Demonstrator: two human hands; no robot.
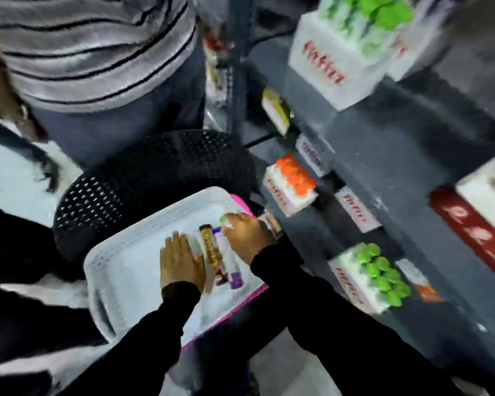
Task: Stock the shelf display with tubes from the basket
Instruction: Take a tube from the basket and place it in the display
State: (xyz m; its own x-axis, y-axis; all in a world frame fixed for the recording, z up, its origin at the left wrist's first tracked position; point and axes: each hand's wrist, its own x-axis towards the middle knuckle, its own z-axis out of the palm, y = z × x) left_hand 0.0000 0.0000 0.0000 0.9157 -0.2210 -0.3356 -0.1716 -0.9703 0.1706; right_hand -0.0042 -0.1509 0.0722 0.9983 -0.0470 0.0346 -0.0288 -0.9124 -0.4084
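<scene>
A white plastic basket (117, 270) sits in front of me on a black perforated stool (143, 178). Inside it lie a brown tube (210, 250) and a white tube with purple ends (229, 260), side by side. My left hand (180, 260) lies flat in the basket with its fingers spread, just left of the brown tube. My right hand (247, 235) reaches in from the right, its fingers curled over the upper end of the white tube and a green-capped tube (225, 219). The picture is blurred, so the grip is unclear.
A dark shelf unit (383, 155) stands to the right, with white display boxes of green-capped tubes (375, 275), orange-capped tubes (293, 181) and more green ones at the top (352, 32). Another person in a striped shirt (92, 47) stands behind the stool.
</scene>
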